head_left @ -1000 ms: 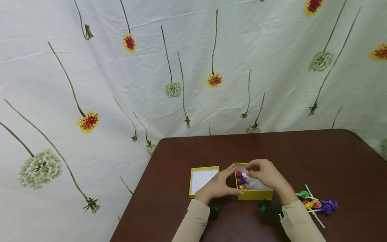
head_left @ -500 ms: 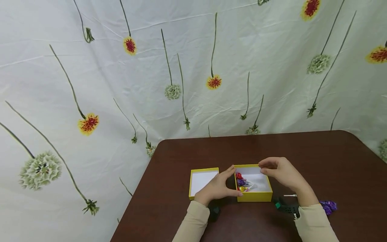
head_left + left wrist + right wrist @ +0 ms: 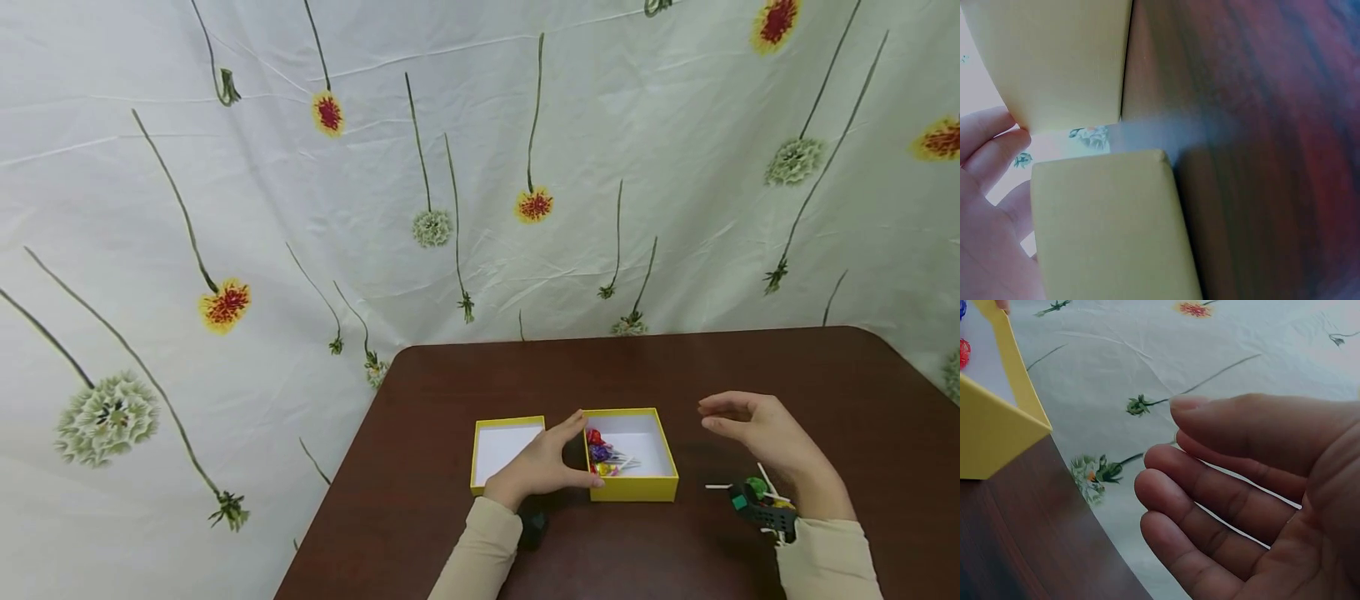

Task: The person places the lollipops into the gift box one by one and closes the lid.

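An open yellow box (image 3: 632, 492) sits on the dark brown table (image 3: 750, 367); several wrapped lollipops (image 3: 603, 457) lie in its left half. My left hand (image 3: 558, 458) grips the box's left wall, forefinger at the far corner and thumb at the near one. In the left wrist view my left hand (image 3: 988, 187) lies against yellow cardboard (image 3: 1110, 231). My right hand (image 3: 738, 417) hovers right of the box, fingers relaxed and holding nothing. The right wrist view shows its bare palm (image 3: 1241, 506) and a corner of the box (image 3: 997, 425).
The box's lid (image 3: 507, 450) lies upside down just left of the box. A few loose lollipops (image 3: 757, 487) lie on the table under my right wrist. A flowered cloth (image 3: 450, 208) hangs behind the table, whose left edge (image 3: 352, 467) is near.
My right hand has drawn away from above the box to the right, holding nothing. The left hand has kept its grip on the box's left wall.
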`<move>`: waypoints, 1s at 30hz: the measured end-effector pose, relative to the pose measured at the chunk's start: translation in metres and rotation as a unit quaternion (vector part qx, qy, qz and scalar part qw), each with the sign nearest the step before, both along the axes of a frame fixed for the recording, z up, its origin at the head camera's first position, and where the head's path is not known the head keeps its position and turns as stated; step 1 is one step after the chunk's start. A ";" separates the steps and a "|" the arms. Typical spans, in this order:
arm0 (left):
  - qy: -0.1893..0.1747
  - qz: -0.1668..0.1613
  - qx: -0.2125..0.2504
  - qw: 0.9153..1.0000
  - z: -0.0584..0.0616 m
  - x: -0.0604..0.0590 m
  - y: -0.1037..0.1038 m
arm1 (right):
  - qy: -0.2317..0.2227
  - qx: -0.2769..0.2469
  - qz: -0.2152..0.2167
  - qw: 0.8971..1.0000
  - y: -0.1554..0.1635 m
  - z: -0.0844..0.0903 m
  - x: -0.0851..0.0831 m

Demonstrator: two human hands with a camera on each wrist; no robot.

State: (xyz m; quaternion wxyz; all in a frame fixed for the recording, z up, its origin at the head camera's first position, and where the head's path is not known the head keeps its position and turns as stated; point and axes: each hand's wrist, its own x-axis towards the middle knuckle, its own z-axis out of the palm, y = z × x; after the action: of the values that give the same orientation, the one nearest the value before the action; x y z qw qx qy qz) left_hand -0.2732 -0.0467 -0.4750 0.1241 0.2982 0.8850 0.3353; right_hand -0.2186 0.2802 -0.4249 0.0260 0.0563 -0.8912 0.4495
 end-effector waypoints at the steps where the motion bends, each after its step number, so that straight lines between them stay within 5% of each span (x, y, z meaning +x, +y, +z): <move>1: -0.001 0.001 0.000 1.000 0.000 0.000 0.000 | -0.001 -0.002 -0.002 1.000 0.003 0.000 0.001; 16: 0.000 0.002 -0.002 1.000 0.000 0.001 -0.001 | -0.045 0.038 -0.028 0.998 0.064 -0.015 0.026; 30: -0.004 0.002 -0.002 1.000 0.003 0.000 -0.001 | -0.103 0.064 -0.054 0.991 0.110 -0.055 0.046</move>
State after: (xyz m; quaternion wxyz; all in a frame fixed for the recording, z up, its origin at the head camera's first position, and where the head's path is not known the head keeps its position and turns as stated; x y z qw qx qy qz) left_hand -0.2729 -0.0475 -0.4724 0.1274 0.2954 0.8856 0.3351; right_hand -0.1725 0.3897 -0.4796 -0.0455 -0.0370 -0.9177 0.3930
